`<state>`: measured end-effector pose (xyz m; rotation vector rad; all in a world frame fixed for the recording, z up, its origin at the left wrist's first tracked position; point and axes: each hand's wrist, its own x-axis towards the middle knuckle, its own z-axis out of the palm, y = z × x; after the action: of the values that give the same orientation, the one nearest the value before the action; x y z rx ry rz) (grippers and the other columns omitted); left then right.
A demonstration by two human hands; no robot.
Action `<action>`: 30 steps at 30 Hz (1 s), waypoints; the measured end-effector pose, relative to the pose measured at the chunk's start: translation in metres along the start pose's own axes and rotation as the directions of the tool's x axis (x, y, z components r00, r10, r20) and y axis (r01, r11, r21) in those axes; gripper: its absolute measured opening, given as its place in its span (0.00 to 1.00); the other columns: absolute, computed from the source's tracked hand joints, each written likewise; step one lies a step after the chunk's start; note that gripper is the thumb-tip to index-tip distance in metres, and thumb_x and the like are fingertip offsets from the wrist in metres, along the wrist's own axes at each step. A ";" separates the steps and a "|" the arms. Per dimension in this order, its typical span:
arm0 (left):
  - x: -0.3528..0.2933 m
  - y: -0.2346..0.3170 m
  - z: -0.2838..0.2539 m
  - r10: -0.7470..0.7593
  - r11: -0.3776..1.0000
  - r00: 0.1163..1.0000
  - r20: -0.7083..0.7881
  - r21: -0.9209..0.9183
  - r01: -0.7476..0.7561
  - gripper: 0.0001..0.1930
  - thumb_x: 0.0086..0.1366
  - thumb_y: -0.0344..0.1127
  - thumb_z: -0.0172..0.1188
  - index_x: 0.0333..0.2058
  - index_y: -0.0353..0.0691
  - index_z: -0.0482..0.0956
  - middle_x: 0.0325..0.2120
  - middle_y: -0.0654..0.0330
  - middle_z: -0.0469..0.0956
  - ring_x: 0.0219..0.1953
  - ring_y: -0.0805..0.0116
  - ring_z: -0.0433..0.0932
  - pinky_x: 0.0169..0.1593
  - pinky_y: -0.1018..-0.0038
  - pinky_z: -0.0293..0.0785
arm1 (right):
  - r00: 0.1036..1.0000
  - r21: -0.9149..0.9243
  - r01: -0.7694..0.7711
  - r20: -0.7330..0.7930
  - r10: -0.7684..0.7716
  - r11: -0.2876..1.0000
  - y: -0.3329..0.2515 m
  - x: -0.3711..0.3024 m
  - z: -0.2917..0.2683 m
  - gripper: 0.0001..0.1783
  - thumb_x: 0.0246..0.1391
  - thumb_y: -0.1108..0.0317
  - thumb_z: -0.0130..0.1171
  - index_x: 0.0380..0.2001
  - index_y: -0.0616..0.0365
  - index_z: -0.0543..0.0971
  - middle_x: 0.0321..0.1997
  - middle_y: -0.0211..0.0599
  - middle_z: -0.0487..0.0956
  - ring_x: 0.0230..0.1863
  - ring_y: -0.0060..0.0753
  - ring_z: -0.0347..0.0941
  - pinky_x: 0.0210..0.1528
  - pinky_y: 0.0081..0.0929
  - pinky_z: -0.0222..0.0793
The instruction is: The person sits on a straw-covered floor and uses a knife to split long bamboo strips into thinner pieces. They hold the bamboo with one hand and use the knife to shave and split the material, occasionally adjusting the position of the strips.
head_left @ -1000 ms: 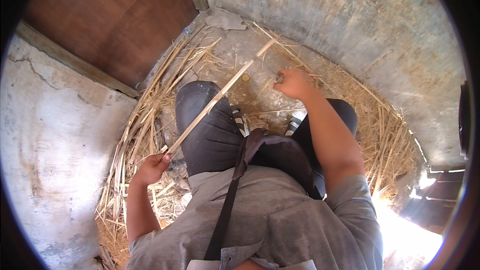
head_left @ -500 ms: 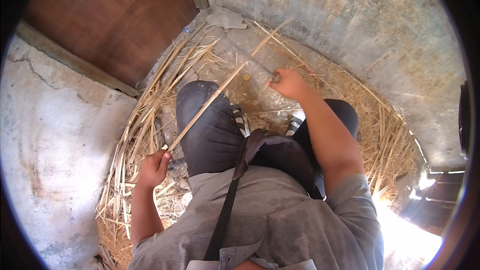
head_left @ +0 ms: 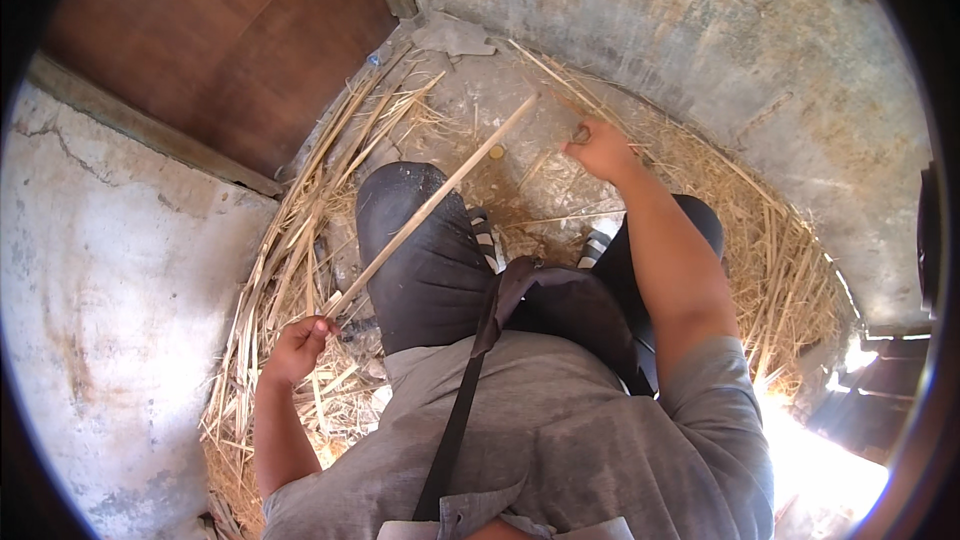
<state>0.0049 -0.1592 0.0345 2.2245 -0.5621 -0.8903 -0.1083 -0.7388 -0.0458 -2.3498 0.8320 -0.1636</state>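
Note:
My left hand [head_left: 298,350], low on the left, is closed at the near end of a long pale split strip [head_left: 440,195], apparently bamboo or cane. The strip slants up and right across my left knee [head_left: 400,202], its far end over the floor. My right hand [head_left: 603,152] is raised beyond my right knee, closed round the dull grey handle of what looks like a knife [head_left: 580,134]. Its thin blade is smeared by motion and hardly shows. The blade side of the hand is a short way from the strip's far end.
Loose strips [head_left: 300,210] lie along the left wall, with shavings [head_left: 740,230] heaped along the right. A brown door panel [head_left: 230,40] stands at upper left. Plastered walls [head_left: 690,30] close in the corner. A small yellow disc [head_left: 497,152] lies on the floor.
My right hand has moved a little right and farther up with the knife. The strip's far end has come down toward me, and my left hand has dropped slightly.

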 end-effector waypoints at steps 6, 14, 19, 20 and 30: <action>-0.002 -0.003 0.003 -0.006 0.999 0.995 -0.096 0.051 0.011 0.21 0.78 0.51 0.51 0.37 0.39 0.83 0.17 0.69 0.67 0.22 0.76 0.64 0.30 0.74 0.65 | 0.903 -0.165 0.385 0.271 -0.334 0.908 -0.065 -0.043 -0.001 0.30 0.53 0.48 0.69 0.51 0.59 0.81 0.38 0.52 0.84 0.43 0.53 0.82 0.47 0.44 0.76; -0.007 0.019 0.005 0.171 0.893 0.947 -0.271 0.448 -0.033 0.18 0.76 0.46 0.54 0.33 0.40 0.82 0.19 0.49 0.77 0.23 0.50 0.78 0.29 0.61 0.72 | 0.999 -0.097 0.020 0.033 -0.017 0.995 -0.009 -0.011 -0.018 0.26 0.51 0.49 0.68 0.49 0.55 0.83 0.48 0.48 0.84 0.53 0.56 0.79 0.55 0.45 0.74; -0.007 0.021 0.011 0.224 0.877 0.925 -0.306 0.478 -0.054 0.16 0.75 0.44 0.54 0.33 0.39 0.81 0.21 0.48 0.78 0.25 0.44 0.79 0.30 0.59 0.72 | 0.966 -0.204 0.190 0.212 -0.146 0.960 -0.031 -0.029 -0.020 0.26 0.50 0.50 0.69 0.49 0.53 0.83 0.50 0.49 0.83 0.53 0.56 0.78 0.56 0.45 0.73; -0.007 0.021 0.011 0.236 0.872 0.921 -0.309 0.486 -0.060 0.16 0.75 0.44 0.54 0.33 0.39 0.80 0.21 0.48 0.78 0.25 0.44 0.79 0.30 0.58 0.72 | 0.938 -0.218 0.225 0.312 -0.150 0.950 -0.045 -0.036 -0.021 0.26 0.50 0.50 0.70 0.49 0.53 0.83 0.50 0.49 0.83 0.54 0.57 0.78 0.56 0.45 0.73; -0.006 0.022 0.016 0.434 0.758 0.816 -0.383 0.644 -0.101 0.08 0.70 0.37 0.60 0.35 0.39 0.80 0.29 0.50 0.80 0.28 0.42 0.78 0.30 0.55 0.72 | 0.991 -0.169 0.100 0.101 -0.084 0.980 0.003 -0.015 -0.025 0.30 0.48 0.48 0.70 0.50 0.56 0.83 0.54 0.49 0.82 0.57 0.56 0.76 0.59 0.46 0.72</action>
<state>-0.0138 -0.1766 0.0442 2.6861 -0.9798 0.1048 -0.1298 -0.7444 -0.0270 -2.5403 0.7176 -0.0194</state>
